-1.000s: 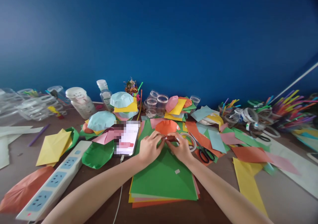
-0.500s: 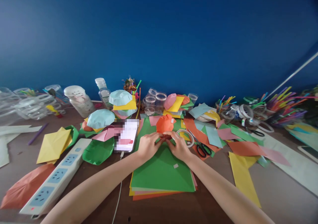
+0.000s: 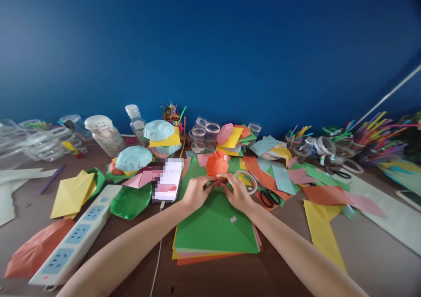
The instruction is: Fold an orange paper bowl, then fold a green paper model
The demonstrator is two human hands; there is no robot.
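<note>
As the left hand (image 3: 199,194) and right hand (image 3: 239,195) pinch the near edge of the orange paper (image 3: 216,164) between close-set fingers (image 3: 209,180) above the green sheet (image 3: 217,233), I suspect too hard a tug could tear that edge.

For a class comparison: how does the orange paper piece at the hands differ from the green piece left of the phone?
The orange paper piece is held by the hands; the green paper piece lies on the table. The orange piece looks smaller than the green piece. The orange piece bears a white patch; the green piece shows none. Both are creased paper.
</note>
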